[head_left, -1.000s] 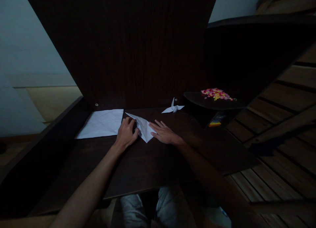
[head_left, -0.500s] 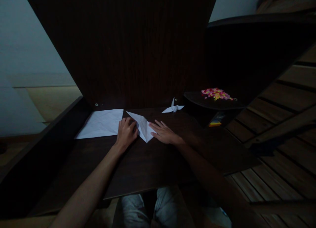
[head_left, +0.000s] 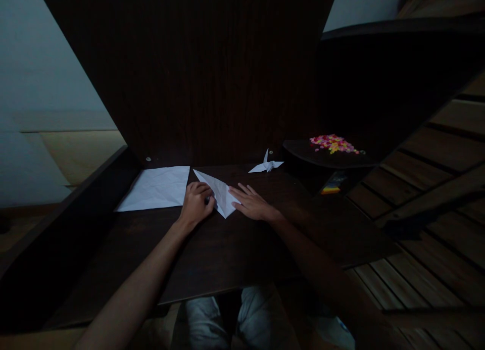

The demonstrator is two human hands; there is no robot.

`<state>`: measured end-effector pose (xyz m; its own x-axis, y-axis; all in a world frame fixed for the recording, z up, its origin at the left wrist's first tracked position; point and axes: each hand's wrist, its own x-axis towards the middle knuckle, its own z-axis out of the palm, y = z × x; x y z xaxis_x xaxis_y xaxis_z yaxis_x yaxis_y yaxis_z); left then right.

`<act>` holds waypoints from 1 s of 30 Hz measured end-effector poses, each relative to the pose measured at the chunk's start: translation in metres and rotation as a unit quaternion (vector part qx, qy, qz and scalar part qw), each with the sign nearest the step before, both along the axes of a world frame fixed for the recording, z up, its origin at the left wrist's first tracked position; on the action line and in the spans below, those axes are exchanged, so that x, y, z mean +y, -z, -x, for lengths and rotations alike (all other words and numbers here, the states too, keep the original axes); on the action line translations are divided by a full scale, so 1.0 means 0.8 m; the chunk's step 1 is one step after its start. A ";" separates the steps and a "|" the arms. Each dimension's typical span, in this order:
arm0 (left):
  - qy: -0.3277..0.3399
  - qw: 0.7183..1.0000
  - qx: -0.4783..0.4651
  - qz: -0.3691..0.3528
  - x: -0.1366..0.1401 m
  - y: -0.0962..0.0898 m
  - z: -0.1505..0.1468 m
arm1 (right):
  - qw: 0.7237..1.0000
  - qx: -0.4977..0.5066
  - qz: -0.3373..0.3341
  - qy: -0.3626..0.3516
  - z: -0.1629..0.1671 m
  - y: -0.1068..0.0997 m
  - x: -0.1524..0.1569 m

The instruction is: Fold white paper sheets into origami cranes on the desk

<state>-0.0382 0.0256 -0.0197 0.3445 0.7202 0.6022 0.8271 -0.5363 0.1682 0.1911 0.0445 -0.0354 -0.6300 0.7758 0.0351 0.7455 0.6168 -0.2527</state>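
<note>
A folded sheet of white paper [head_left: 221, 192] lies on the dark desk between my hands, its long point toward the back left and a corner toward me. My left hand [head_left: 197, 201] is closed on the paper's left edge, fingers curled and thumb bent in. On the right part of the paper my right hand [head_left: 250, 202] rests flat with its fingers spread. Behind my right hand stands a white origami crane [head_left: 267, 166], touched by neither hand. A creased, flat white sheet [head_left: 157, 189] lies to the left of my left hand.
A low corner shelf [head_left: 303, 151] at the back right bears a heap of small pink, red and yellow pieces [head_left: 332, 143]. Under it is a yellow-orange object [head_left: 330, 190]. The desk's raised side panel [head_left: 68, 203] runs along the left; a tall dark back panel [head_left: 200, 77] rises behind.
My left hand has shifted slightly right along the paper's left edge, its thumb now further over it. My right hand stays in place on the paper.
</note>
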 end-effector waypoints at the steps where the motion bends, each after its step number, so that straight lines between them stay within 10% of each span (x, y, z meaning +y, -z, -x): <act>1: 0.015 1.000 -0.002 0.009 0.000 0.000 -0.001 | 1.000 0.001 0.001 0.001 0.000 0.000 0.000; 13: 0.110 0.982 0.140 0.060 -0.005 -0.007 -0.006 | 1.000 0.008 0.003 0.002 0.001 0.001 0.000; 30: 0.120 0.974 0.111 0.155 -0.010 0.013 -0.015 | 1.000 0.005 -0.007 -0.004 0.000 0.000 -0.001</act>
